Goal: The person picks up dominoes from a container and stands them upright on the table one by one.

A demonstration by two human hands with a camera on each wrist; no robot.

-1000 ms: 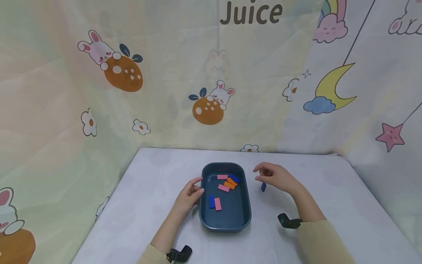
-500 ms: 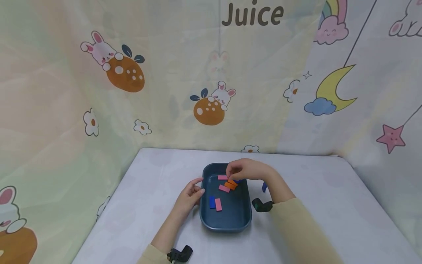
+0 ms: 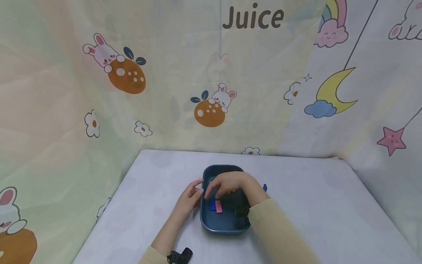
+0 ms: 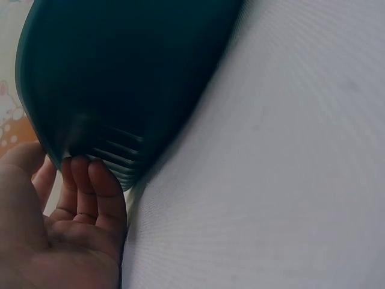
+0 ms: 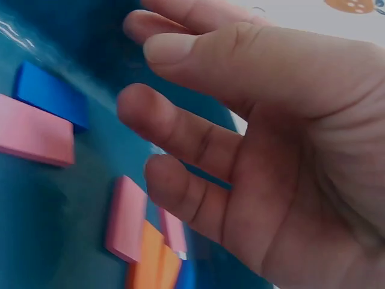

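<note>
A dark blue-green tray [image 3: 211, 228] sits on the table, with pink, orange and blue blocks inside. My left hand [image 3: 189, 198] grips its left rim, the fingers [image 4: 108, 186] bent against the ridged outer wall. Over the tray my right hand [image 3: 227, 182] reaches in from the right, fingers apart and holding nothing. Just ahead of its fingertips lie a blue block [image 5: 51, 96] and a pink block [image 5: 36, 132], side by side. A second pink block [image 5: 125, 220] and an orange block [image 5: 147, 259] lie nearer the palm. In the head view this hand covers most of the back group.
One more blue block [image 3: 265, 187] stands on the white table [image 3: 306, 205] to the right of the tray, partly behind the right forearm. A printed cloth [image 3: 171, 73] hangs behind the table and along its sides.
My right hand has moved left from beside the blue block on the table, over the back blocks, to above the tray's left part. My left hand stays at the rim.
</note>
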